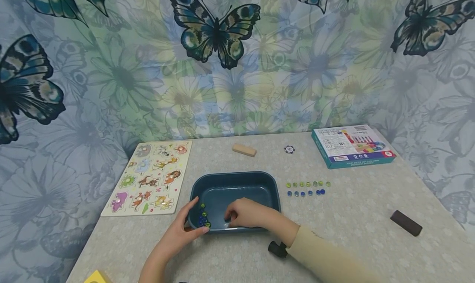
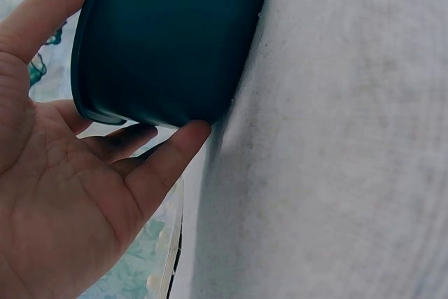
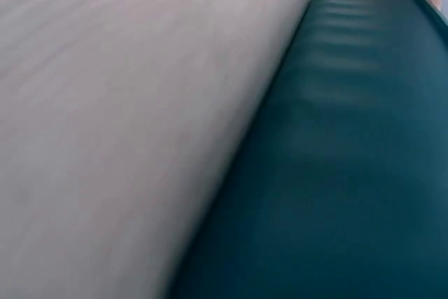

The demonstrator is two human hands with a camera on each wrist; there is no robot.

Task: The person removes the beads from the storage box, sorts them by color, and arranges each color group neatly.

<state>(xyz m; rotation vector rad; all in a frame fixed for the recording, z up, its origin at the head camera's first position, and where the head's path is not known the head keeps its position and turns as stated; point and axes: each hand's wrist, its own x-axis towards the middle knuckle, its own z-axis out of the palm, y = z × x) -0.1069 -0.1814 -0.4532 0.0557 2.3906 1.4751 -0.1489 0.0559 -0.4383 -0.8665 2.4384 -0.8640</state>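
A dark teal plastic tub [image 1: 241, 180] stands mid-table. My left hand [image 1: 178, 229] grips its left end, thumb at the near corner and fingers along the outer wall; the left wrist view shows those fingers [image 2: 168, 166] against the tub's side. Small green and blue glass beads [image 1: 203, 215] are gathered inside at that end. Reaching over the near rim, my right hand [image 1: 246, 213] has its fingers curled low inside the tub, pinching a small dark blue bead [image 1: 227, 221], mostly hidden. In the right wrist view the tub's outer wall [image 3: 336, 159] hides the right hand.
Right of the tub lie a row of green beads [image 1: 308, 184] and a row of blue ones [image 1: 306, 193]. An animal puzzle board [image 1: 148, 180] is at left; a wooden block [image 1: 244, 150], a chip [image 1: 289, 149] and a game box [image 1: 354, 145] are behind. A dark block [image 1: 406, 223] lies right.
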